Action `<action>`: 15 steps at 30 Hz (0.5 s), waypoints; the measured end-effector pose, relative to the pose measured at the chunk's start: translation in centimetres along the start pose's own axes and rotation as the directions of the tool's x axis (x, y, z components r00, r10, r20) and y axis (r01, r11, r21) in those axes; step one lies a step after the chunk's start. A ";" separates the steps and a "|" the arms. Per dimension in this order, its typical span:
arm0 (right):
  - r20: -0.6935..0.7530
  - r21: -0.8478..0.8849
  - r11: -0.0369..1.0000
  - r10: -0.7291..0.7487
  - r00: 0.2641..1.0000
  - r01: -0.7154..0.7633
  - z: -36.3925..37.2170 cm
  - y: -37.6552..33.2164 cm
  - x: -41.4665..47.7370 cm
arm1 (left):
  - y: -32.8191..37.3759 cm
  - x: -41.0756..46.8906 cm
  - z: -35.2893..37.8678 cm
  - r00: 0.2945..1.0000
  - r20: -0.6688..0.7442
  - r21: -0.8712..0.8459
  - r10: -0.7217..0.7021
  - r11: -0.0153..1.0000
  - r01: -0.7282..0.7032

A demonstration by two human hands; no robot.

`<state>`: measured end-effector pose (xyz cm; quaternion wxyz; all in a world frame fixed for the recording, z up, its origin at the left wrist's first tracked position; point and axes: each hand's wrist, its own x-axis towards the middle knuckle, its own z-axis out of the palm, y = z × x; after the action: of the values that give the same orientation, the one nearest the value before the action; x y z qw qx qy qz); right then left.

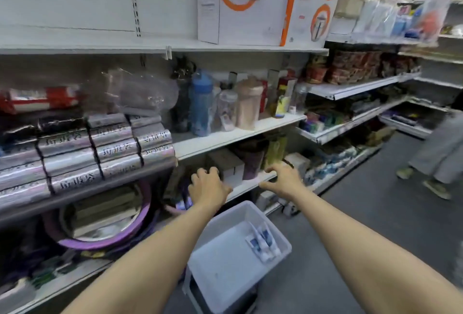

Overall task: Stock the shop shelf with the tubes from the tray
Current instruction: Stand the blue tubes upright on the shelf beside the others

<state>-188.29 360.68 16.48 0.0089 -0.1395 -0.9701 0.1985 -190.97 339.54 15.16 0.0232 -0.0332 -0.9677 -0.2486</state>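
Note:
A pale grey plastic tray (pixel 200 261) stands on a stool below my arms. In its right corner lie a few white and blue tubes (pixel 263 242). Both my arms reach over the tray to a low white shelf (pixel 246 185). My left hand (pixel 208 184) hovers at the shelf's front edge with fingers loosely curled, holding nothing. My right hand (pixel 281 179) is at the shelf edge further right, thumb and fingers spread and bent, also holding nothing. The frame is blurred, so contact with the shelf is unclear.
On that low shelf stand brown and white boxes (pixel 226 163) and dark bags (pixel 251 160). Silver foil packs (pixel 100 153) fill the shelf to the left. Bottles (pixel 200 103) stand one shelf up. A person's legs (pixel 436 158) stand in the aisle at right.

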 end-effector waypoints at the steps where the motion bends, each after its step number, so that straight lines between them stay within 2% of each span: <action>1: 0.016 -0.002 1.000 0.021 1.000 -0.021 0.7 1.3 1.2 | 0.6 1.0 1.5 1.000 0.027 -0.001 -0.008 1.000 0.008; 5: 0.124 -0.047 0.995 0.091 0.988 -0.085 3.5 5.2 6.6 | 2.0 5.6 7.4 0.992 0.115 -0.014 -0.053 0.998 0.055; 10: 0.224 -0.017 0.991 0.133 0.965 -0.132 7.3 8.6 11.2 | 2.4 9.6 13.8 0.969 0.210 0.072 -0.130 0.990 0.117; 15: 0.380 -0.006 0.985 0.161 0.911 -0.171 12.5 12.6 14.2 | 1.6 10.9 20.1 0.912 0.347 0.124 -0.216 0.975 0.184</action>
<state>-199.50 370.94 -0.45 -0.1935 -0.1803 -0.9353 0.2351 -202.32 351.25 -0.96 -0.1778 0.0225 -0.9640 -0.1964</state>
